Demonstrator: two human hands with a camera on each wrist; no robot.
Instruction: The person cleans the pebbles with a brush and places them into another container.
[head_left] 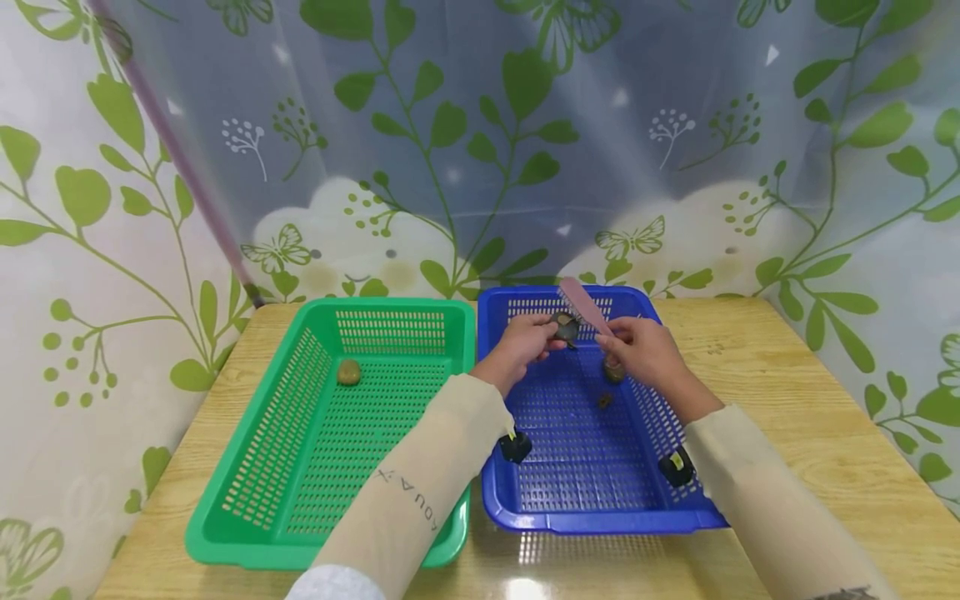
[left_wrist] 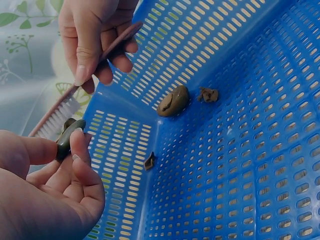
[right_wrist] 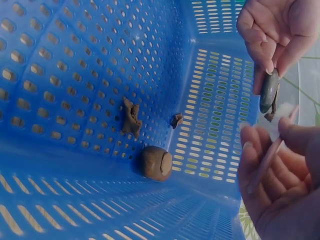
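Over the far end of the blue basket [head_left: 600, 522], my left hand [head_left: 528, 340] pinches a dark smooth stone [right_wrist: 269, 94] between thumb and fingers. Brown mud clings to the side of this stone. My right hand [head_left: 647, 354] grips a pink brush [head_left: 585, 306] by its handle. The brush's white bristles [left_wrist: 65, 111] face the stone and overlap its muddy side in the left wrist view. Below, in the basket's far right corner, lies a brown rounded stone [left_wrist: 173, 101] with a mud patch on top.
Dried mud clumps [right_wrist: 131, 119] lie on the blue basket's floor near the brown stone. To the left stands a green basket [head_left: 330, 557], with one tan stone [head_left: 348, 372] at its far end. Both baskets sit on a wooden table [head_left: 780, 400] before a leaf-patterned curtain [head_left: 480, 125].
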